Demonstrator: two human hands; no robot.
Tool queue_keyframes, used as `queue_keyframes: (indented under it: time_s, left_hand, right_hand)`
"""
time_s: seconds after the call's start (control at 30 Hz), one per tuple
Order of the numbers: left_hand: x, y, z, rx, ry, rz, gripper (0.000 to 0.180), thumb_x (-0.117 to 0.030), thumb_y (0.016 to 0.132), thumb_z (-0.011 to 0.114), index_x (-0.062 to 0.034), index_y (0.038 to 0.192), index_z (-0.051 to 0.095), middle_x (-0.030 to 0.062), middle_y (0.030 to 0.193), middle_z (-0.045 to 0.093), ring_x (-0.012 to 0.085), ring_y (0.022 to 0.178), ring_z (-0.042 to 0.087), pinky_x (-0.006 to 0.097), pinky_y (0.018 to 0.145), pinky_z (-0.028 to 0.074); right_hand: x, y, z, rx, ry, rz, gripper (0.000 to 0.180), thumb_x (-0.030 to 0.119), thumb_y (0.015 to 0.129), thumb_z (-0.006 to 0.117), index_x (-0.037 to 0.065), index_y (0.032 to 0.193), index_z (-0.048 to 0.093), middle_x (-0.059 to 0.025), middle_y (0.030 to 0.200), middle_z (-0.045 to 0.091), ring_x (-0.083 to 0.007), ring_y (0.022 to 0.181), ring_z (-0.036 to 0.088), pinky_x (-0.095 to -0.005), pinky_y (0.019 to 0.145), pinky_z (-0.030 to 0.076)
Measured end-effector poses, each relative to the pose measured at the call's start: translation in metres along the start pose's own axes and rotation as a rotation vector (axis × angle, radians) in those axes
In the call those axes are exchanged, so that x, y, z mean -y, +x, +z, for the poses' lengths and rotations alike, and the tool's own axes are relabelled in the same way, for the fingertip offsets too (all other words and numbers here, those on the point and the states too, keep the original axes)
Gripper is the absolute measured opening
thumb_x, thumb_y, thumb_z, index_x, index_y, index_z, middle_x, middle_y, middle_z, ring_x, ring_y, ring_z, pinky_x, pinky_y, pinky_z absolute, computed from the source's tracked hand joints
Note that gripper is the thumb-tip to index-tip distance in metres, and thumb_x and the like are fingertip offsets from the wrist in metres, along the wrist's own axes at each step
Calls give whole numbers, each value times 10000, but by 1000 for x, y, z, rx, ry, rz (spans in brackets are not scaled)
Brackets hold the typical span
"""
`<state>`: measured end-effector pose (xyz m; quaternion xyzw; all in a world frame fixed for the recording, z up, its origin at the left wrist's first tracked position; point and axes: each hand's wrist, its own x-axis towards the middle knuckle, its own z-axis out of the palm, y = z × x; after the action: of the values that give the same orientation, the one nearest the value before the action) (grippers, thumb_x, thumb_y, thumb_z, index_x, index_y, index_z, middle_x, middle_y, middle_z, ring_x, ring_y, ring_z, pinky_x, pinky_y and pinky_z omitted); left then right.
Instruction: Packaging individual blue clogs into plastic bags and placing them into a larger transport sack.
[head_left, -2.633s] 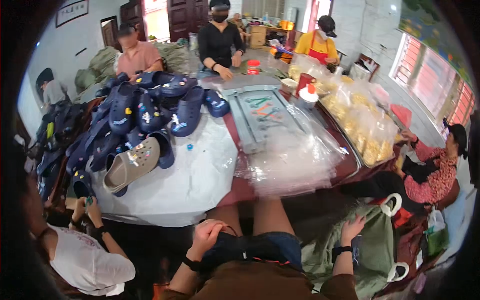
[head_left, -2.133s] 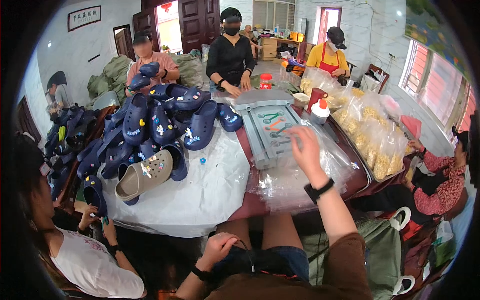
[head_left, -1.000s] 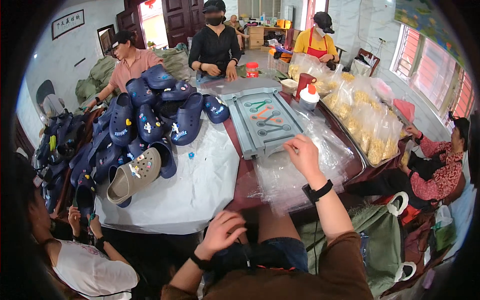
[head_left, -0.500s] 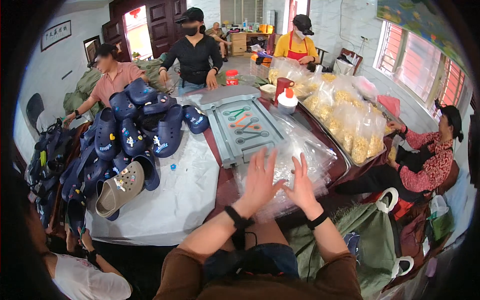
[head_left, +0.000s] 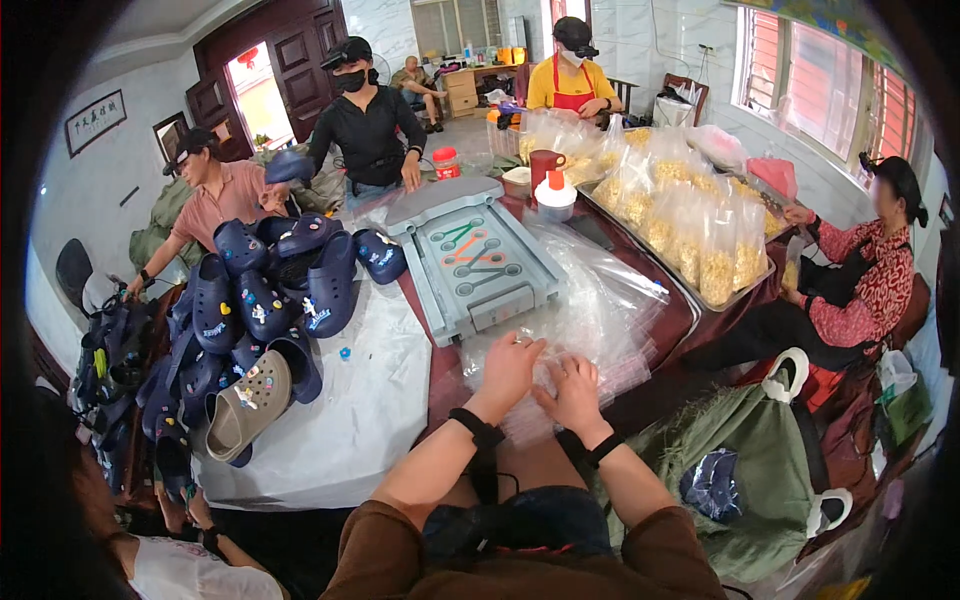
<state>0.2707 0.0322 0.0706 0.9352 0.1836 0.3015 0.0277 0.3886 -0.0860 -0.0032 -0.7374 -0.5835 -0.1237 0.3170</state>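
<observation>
My left hand (head_left: 506,374) is low over the near end of a pile of clear plastic bags (head_left: 610,295), with fingers bent loosely and nothing visible in them. Beside it, my right hand (head_left: 574,396) has its fingers apart and curved down towards the same plastic. Whether the fingertips press on the bags is hard to make out. A grey plastic folding stool (head_left: 480,262) with green, orange and dark link shapes lies just beyond my hands.
Left of the stool are heaped navy clogs (head_left: 330,285) and one khaki clog (head_left: 250,405). A metal tray (head_left: 735,308) of filled bags (head_left: 690,225), a white bottle (head_left: 555,198) and a red-lidded jar (head_left: 445,162) stand beyond. Several people surround the table; a green sack (head_left: 720,470) lies right.
Both my hands have come down from a raised, spread pose to the plastic bags, their fingers now more bent. Across the table, a navy clog is now lifted between two co-workers.
</observation>
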Motion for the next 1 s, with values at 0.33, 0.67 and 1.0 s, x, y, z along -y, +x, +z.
queue_keyframes:
  time_s: [0.33,0.67,1.0]
  left_hand:
    - [-5,-43,-50,2,44,146,391,-14,750,627,-112,1111,739,14,1077,737,257,927,592,401,840,499]
    - [-81,-80,-112,-48,-167,147,493,-36,703,643,-98,1190,694,39,1164,684,290,953,606,420,825,517]
    - [-17,-159,-195,-806,-714,-695,196,-181,1022,563,-40,1095,677,92,1091,721,159,878,627,293,757,482]
  right_hand:
    - [-1,-2,4,-13,28,4,557,376,824,737,83,1290,655,-180,1459,500,-390,1264,465,-518,1087,319]
    - [4,3,6,49,-143,36,653,351,863,700,115,1447,524,-153,1501,464,-367,1303,436,-517,1103,320]
    - [2,3,0,-2,-70,-66,731,372,880,695,54,1490,446,-209,1503,456,-411,1312,445,-535,1096,343]
